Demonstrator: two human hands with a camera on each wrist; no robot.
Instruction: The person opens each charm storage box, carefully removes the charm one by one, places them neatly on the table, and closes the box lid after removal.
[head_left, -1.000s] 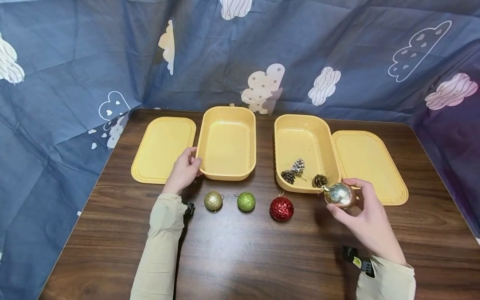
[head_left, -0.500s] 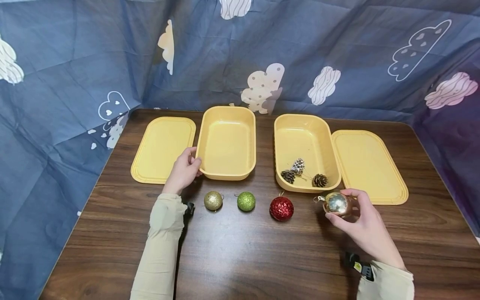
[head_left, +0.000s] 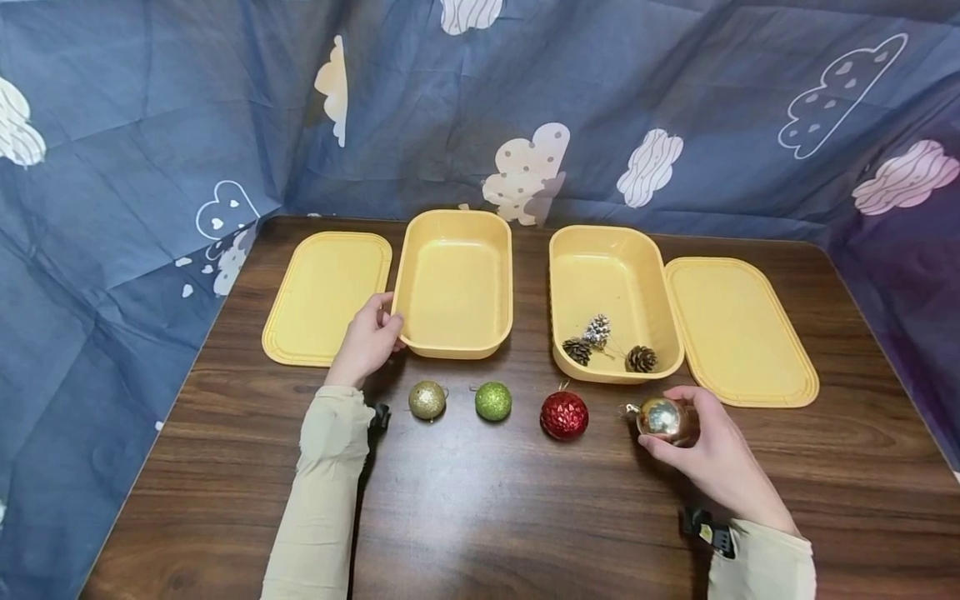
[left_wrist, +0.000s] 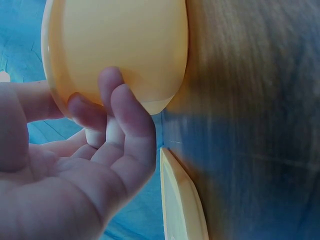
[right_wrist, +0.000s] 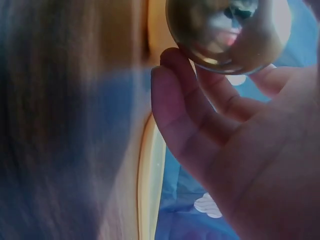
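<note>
The right hand (head_left: 720,458) curves its fingers and thumb round the gold ball (head_left: 662,418), a smooth, mirror-bright sphere whose cap and hanging loop point left; it is held just in front of the right box's near right corner. The left hand (head_left: 363,343) pinches the near left corner of the left box (head_left: 453,292), with fingers curled against the outer wall. Both boxes are yellow, glossy, round-cornered rectangles. The right box (head_left: 611,283) holds three rough, scaly pinecones (head_left: 641,359), one frosted whitish. On the wood-grain tabletop (head_left: 480,517), nearer the person than the boxes, sit a grainy gold glitter ball (head_left: 427,400), a sparkling green ball (head_left: 492,401) and a larger, faceted red ball (head_left: 564,415). Flat yellow lids (head_left: 327,298) lie on the boxes' outer sides. Behind hangs creased, cloud-printed blue cloth (head_left: 420,108).
</note>
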